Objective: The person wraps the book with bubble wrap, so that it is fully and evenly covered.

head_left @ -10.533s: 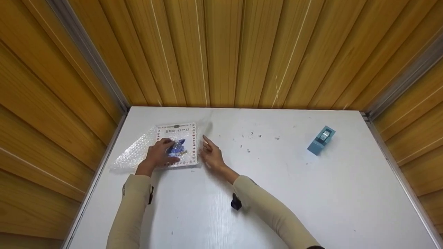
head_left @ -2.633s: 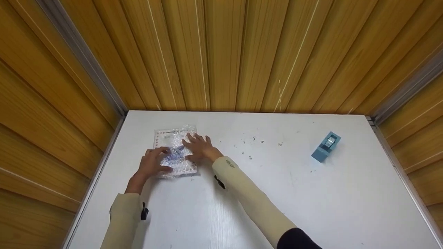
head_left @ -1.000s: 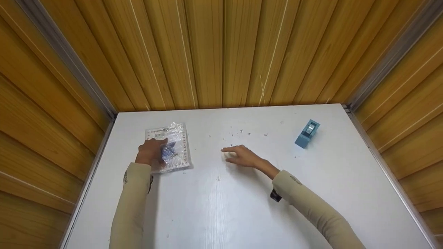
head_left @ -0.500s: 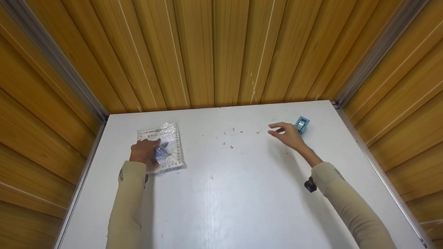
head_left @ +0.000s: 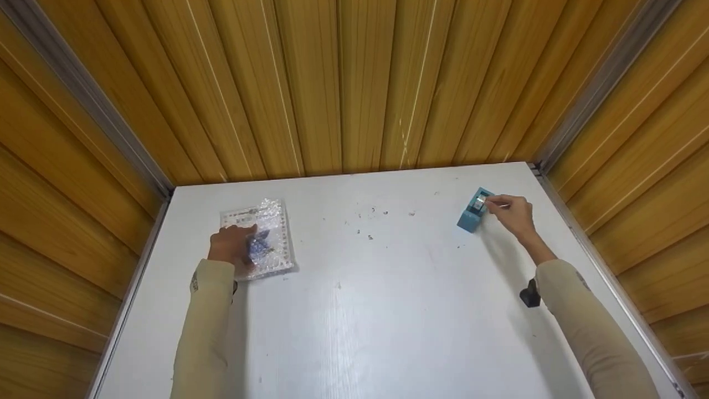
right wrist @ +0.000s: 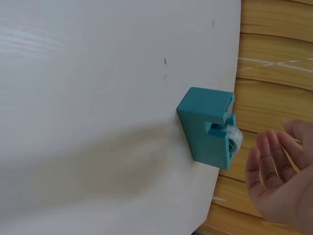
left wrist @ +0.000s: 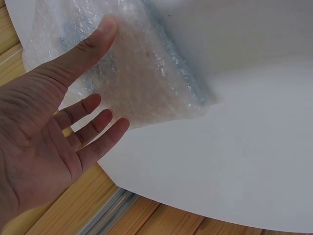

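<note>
In the head view, the teal tape dispenser point(head_left: 469, 221) is seen at the upper right of the frame, standing on the white table point(head_left: 354, 321), with the tape roll point(head_left: 479, 201) seated in it. Thumb and forefinger of the right hand point(head_left: 515, 215) are brought together at the roll; in the right wrist view a gap shows between fingers and roll, so whether tape is pinched cannot be told. The left hand point(head_left: 229, 244) is relaxed and laid on the bubble-wrapped packet point(head_left: 277, 246), left of centre; its thumb is seen straight across the wrap, nothing clenched.

If tape is to be drawn, the loose end is best lifted by a fingertip, then pulled steadily and low, so that the light-looking dispenser is not tipped or dragged. The packet is probably best pressed flat, not squeezed, so that the wrap does not spring up.

The dispenser stands close to the table's rear edge and near its right edge, with the slatted wall point(head_left: 363, 83) just behind, so little room is left for a pull toward the top or right of the frame. More is offered by the broad stretch of tabletop at centre, where only small dark specks point(head_left: 370, 237) are seen.
</note>
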`<state>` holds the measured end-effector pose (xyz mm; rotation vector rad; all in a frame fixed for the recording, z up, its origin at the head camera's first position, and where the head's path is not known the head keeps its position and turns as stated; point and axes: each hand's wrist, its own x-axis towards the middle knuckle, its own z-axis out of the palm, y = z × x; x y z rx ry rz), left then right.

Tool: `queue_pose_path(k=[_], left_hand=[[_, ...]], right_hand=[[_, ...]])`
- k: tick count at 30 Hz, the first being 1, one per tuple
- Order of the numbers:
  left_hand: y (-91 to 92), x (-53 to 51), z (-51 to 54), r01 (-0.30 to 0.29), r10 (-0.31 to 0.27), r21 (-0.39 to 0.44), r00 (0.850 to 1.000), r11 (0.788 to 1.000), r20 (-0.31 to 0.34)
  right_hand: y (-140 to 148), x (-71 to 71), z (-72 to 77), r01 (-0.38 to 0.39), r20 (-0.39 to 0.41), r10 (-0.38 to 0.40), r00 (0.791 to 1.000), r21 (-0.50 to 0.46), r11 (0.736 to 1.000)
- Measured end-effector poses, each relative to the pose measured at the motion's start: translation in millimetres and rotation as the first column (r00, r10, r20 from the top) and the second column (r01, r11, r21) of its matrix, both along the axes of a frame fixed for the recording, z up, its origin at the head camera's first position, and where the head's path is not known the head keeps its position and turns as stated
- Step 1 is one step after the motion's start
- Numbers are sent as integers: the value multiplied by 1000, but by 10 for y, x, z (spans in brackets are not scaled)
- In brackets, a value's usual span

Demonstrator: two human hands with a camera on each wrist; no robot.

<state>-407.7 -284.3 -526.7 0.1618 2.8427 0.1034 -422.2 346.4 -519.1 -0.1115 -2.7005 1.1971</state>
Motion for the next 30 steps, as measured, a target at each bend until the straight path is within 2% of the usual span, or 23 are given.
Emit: queue_pose_path(k=[6,11,15,19,24,25,30], left_hand=[[-18,-2,-82,-39,39,10,999,999,11],[-2,9,-125,-55,55,17,998,998,-17],[20,30,-108,-62,62,18,998,998,-33],[54,57,-47,-70,70,4,997,998,-11],[41,60,7,-66,66,-8,998,998,-9],[33,58,1,-67,67,2,998,998,-14],[28,84,-37,-141,145,141,989,980,-19]], right_hand=[[68,-1,-89,106,141,-93,986,-88,991],[74,-9,-178,138,275,-96,957,-137,981],[27,-39,-260,141,327,-86,941,-149,979],[-49,-88,-339,156,373,-79,924,-183,971],[-143,-152,-420,210,428,-95,899,-229,950],[-155,-164,-431,224,436,-101,894,-240,945],[-198,-217,-446,273,457,-113,882,-302,913]])
